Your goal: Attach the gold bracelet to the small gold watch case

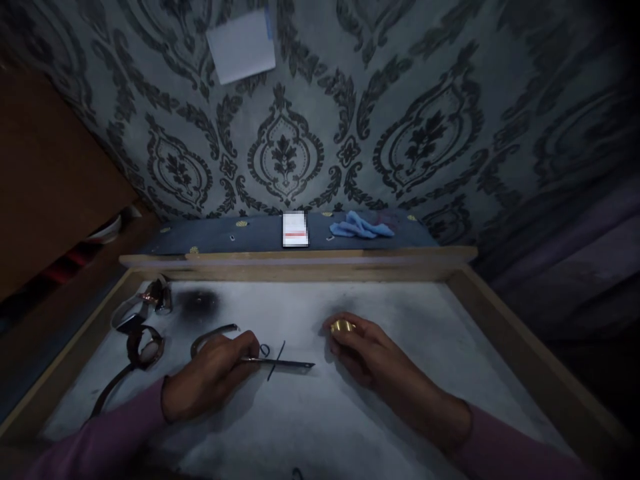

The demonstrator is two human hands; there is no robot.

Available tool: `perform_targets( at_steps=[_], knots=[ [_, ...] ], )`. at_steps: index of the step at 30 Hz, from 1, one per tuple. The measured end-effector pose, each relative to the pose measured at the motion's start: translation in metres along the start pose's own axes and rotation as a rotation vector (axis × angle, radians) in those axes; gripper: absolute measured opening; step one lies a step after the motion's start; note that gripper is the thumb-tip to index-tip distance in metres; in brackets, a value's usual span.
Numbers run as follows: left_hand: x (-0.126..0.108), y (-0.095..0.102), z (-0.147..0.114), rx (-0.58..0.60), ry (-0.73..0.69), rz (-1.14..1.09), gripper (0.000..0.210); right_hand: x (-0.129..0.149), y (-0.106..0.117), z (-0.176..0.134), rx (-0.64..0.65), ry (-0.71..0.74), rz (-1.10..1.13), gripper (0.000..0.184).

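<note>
- Pale desk (410, 300) with a raised wooden rim (300, 270) fills the lower half of the frame, in dim light; the rim probably serves to stop small pieces from falling off.
- At lower left of centre, the left hand (215, 373) has its grip closed around a slim metal tool (287, 363), pointing right. It is held nearly level, I suppose for control of the tip.
- Beside this tool lies a small dark loop (265, 349), and a thin dark strip (281, 351) crosses it.
- Right of centre, the right hand (370, 353) has its grip closed on a shiny gold-coloured piece (343, 327), between thumb and fingers, perhaps so that its bright surface stays uncovered.
- Toward the left edge, a watch with brown strap (149, 350) and another watch (163, 297) are grouped, maybe to leave the middle free for the hands.
- Behind the rim, at centre, stands a white box (295, 229) with a red band; its print is blurred, so no brand can be read. A blue cloth (361, 227) lies to its right.
- Farthest, patterned wallpaper (285, 153) carries a white sheet (243, 50) at upper left, without readable writing.
</note>
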State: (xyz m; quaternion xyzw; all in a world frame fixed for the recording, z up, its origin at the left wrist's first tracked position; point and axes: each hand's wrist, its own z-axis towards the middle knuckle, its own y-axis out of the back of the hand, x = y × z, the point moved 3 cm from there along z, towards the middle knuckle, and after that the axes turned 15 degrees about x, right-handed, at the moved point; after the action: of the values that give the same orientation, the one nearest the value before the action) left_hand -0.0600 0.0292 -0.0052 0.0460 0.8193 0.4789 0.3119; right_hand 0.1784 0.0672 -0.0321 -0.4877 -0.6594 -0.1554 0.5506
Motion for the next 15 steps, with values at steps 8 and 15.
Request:
perform_targets(
  at_steps=[8, 15],
  knots=[
    [0.005, -0.005, 0.014, -0.116, 0.188, 0.016, 0.007, -0.003, 0.002, 0.002, -0.042, 0.004, -0.036, 0.035],
    [0.0, -0.005, 0.021, -0.135, 0.242, 0.097, 0.006, -0.017, 0.012, 0.012, -0.064, -0.049, -0.092, 0.038]
  ],
)
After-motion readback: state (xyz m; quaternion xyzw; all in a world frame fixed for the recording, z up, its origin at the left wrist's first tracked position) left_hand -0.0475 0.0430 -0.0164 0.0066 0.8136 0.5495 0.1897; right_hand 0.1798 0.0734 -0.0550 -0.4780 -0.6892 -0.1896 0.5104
